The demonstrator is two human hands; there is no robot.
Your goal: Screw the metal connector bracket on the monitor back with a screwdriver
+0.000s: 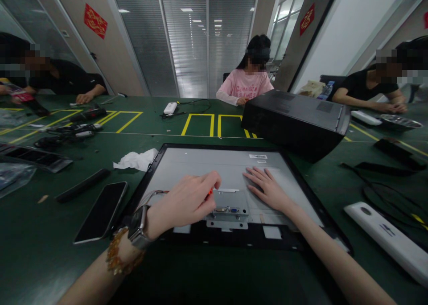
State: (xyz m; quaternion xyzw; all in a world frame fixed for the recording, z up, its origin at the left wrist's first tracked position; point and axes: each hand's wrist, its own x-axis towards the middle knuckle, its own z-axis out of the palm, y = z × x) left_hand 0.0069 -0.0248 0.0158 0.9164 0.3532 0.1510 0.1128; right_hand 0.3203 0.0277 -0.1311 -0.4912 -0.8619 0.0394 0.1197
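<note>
An opened monitor (200, 166) lies face down on the green table in front of me, its grey metal back inside a black frame. At its middle sits a metal box (230, 202) with a blue video port and a white one on its near side. My left hand (192, 198) is closed above the left part of this box, fingers pinched round a small red object (210, 192) that is mostly hidden. Spread flat on the panel's right half lies my right hand (267, 189), holding nothing. Thin wires (152, 195) run at the panel's left, partly behind my left hand.
Left of the monitor lie a phone (102, 211), a black strip (83, 184) and a crumpled tissue (135, 160). A large black casing (294, 122) stands behind it. To the right are a white device (388, 238) and black cables (384, 198). Several people sit around the table.
</note>
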